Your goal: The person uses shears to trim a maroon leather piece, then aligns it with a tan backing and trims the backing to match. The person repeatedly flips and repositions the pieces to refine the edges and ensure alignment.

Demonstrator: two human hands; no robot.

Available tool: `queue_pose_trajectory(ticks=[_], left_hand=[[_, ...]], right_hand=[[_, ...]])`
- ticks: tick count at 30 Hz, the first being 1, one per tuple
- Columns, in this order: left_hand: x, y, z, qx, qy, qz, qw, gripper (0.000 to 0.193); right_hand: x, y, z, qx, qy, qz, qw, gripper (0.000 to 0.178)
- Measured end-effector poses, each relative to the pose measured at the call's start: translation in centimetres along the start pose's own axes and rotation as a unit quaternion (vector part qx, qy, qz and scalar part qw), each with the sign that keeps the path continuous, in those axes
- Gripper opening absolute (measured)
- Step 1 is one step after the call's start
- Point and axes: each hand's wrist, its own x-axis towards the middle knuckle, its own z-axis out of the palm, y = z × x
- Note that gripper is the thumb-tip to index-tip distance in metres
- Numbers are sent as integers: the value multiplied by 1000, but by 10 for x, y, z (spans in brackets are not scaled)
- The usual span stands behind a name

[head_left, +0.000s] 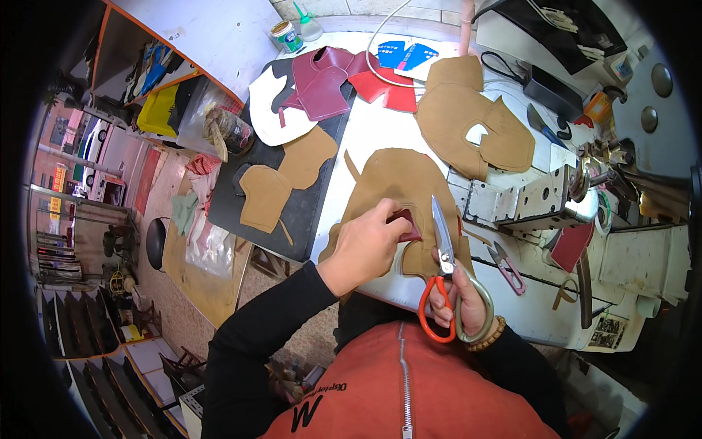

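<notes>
My left hand (369, 245) is closed in a pinch, its fingertips on a small dark red leather piece (414, 233). That piece lies over a large tan leather cutout (391, 172) with a curved opening and stitched lines, near the table's front edge. My right hand (468, 304) grips a pair of scissors (443, 238) with one orange and one olive-grey handle loop. The blades look closed or nearly so and point away from me, over the tan cutout, right of my left hand. Part of the dark red piece is hidden by my left fingers.
At the right stands a sewing machine (523, 201), with pink-handled thread snips (506, 268) nearby. More tan pieces (453, 124) lie at the back, and maroon leather (322, 84) with white templates at the back left. Two tan shapes (265, 197) rest on a dark mat (307, 219).
</notes>
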Motion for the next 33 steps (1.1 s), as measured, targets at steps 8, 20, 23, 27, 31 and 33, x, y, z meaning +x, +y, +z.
queue_pose_trajectory(ticks=[8, 20, 23, 27, 31, 33], left_hand=[[22, 4, 6, 155, -1, 180, 971, 14], [-5, -24, 10, -86, -5, 155, 984, 17], [-5, -28, 7, -13, -30, 228, 973, 20], [3, -33, 3, 121, -57, 315, 939, 24], [11, -33, 3, 114, -71, 336, 932, 20], [8, -27, 6, 67, -73, 294, 951, 16]], right_hand=[[0, 0, 1, 6, -4, -5, 1000, 52], [-1, -1, 3, 5, 8, -11, 1000, 55], [0, -2, 6, -29, 3, -24, 999, 54], [-1, -5, 13, -49, 45, -35, 997, 45], [-1, -18, 20, -149, 78, -36, 985, 42], [0, -32, 23, -174, 86, -18, 981, 40]])
